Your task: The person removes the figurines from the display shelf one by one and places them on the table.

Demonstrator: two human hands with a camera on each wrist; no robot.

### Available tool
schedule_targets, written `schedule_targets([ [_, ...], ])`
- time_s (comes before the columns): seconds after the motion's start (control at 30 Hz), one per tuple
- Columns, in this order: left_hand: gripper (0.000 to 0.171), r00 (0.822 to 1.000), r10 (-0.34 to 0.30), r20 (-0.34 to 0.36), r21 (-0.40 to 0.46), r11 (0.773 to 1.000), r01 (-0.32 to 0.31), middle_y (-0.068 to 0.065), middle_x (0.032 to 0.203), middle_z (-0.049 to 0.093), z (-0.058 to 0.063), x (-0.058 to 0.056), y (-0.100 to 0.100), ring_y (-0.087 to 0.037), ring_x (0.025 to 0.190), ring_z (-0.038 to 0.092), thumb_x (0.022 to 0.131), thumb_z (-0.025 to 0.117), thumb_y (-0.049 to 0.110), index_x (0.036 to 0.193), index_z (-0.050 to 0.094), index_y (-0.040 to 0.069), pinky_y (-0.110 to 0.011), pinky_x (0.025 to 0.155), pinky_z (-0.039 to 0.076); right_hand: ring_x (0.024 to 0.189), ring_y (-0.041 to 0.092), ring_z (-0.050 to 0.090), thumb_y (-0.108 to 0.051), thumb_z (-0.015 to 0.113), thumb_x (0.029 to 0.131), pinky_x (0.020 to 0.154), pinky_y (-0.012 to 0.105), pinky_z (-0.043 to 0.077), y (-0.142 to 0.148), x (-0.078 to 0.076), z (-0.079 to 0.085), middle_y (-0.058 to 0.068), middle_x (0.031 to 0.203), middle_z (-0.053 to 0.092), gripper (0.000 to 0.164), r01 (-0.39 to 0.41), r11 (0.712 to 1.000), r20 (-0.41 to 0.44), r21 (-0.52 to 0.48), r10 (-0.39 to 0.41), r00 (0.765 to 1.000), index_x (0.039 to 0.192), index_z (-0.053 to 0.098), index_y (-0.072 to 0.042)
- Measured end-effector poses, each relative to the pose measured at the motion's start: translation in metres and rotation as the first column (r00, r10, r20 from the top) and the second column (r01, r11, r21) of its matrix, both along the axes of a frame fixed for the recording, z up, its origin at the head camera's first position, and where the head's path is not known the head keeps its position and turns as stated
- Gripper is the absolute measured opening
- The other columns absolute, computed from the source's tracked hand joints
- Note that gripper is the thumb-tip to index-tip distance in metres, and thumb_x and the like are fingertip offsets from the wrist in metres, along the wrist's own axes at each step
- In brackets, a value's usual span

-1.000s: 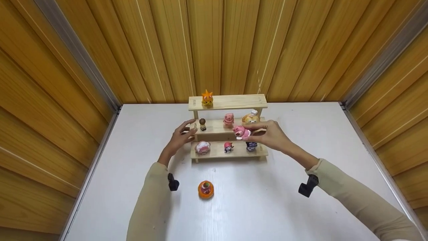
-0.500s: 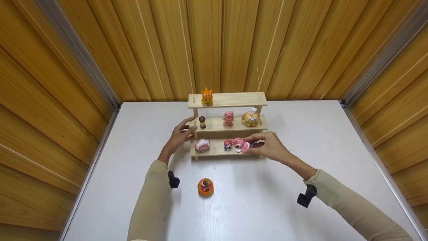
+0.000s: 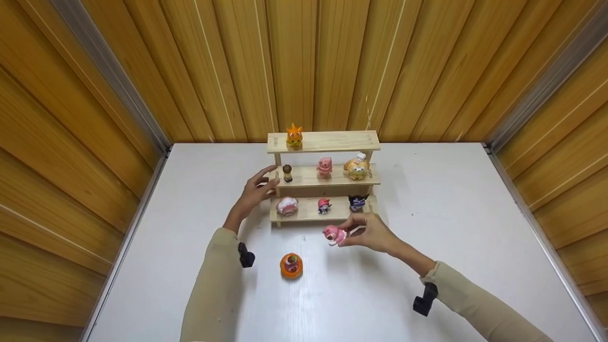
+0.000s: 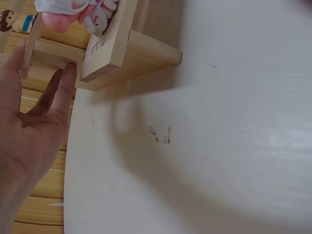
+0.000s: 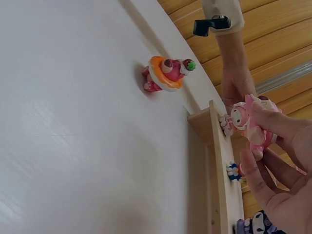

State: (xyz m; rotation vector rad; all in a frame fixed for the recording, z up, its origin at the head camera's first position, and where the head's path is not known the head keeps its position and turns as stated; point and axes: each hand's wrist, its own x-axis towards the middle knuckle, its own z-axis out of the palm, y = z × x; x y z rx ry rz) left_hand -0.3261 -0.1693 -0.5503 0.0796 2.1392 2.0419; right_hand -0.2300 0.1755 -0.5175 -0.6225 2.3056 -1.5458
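Observation:
My right hand (image 3: pixel 375 235) pinches a pink bear figurine (image 3: pixel 334 235) between thumb and fingers, holding it above the tabletop in front of the shelf. In the right wrist view the same figurine (image 5: pixel 257 134) is partly covered by the thumb. At the left side of the three-tier wooden shelf (image 3: pixel 327 176), my left hand (image 3: pixel 254 194) holds the end of the middle tier, as the left wrist view shows. A bear figurine in an orange ring (image 3: pixel 291 266) rests on the table before the shelf.
An orange spiky figurine (image 3: pixel 294 137) stands on the top tier. The middle tier bears a brown-haired figurine (image 3: pixel 287 173), a pink one (image 3: pixel 324 167) and a yellow one (image 3: pixel 356 168). On the bottom tier are a pink-white (image 3: pixel 287 206), a red-hatted (image 3: pixel 324 205) and a dark figurine (image 3: pixel 357 203).
My right hand has carried the pink bear figurine down and toward me, from before the middle tier to in front of the bottom tier. My left hand has stayed at the shelf.

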Motion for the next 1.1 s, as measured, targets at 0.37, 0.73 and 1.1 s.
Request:
schedule_targets([
  [0.37,0.055,1.000,-0.023,-0.001,-0.026,0.999,0.022,-0.020,0.136,0.046,0.000,-0.002,0.002,-0.029,0.120,0.056,0.104,0.063,0.027,0.156,0.045,0.022,-0.047,0.108,0.053,0.083,0.008,0.069,-0.008,0.092,0.072,0.077,0.031,0.063,-0.005,0.012,-0.038,0.019,0.099,0.076,0.030,-0.036,0.999,-0.073,0.015,0.037,0.997,0.087,0.067,0.001],
  [0.73,0.054,1.000,-0.019,-0.004,0.005,1.000,0.019,-0.017,0.131,0.046,0.003,-0.001,-0.002,-0.027,0.116,0.057,0.104,0.062,0.024,0.156,0.045,0.020,-0.047,0.107,0.054,0.078,0.016,0.066,-0.001,0.090,0.071,0.071,0.032,0.061,-0.020,0.026,-0.061,0.019,0.099,0.076,0.030,-0.044,0.999,-0.116,0.031,0.047,0.992,0.082,0.063,0.002],
  [1.1,0.055,1.000,-0.012,0.015,0.010,1.000,0.012,-0.018,0.134,0.044,-0.001,-0.001,0.000,-0.024,0.117,0.054,0.104,0.063,0.027,0.155,0.046,0.022,-0.046,0.109,0.053,0.080,0.011,0.057,-0.010,0.092,0.070,0.070,0.020,0.049,-0.022,0.033,-0.082,0.011,0.099,0.078,0.030,-0.044,0.996,-0.190,0.073,0.057,0.980,0.084,0.066,-0.005],
])
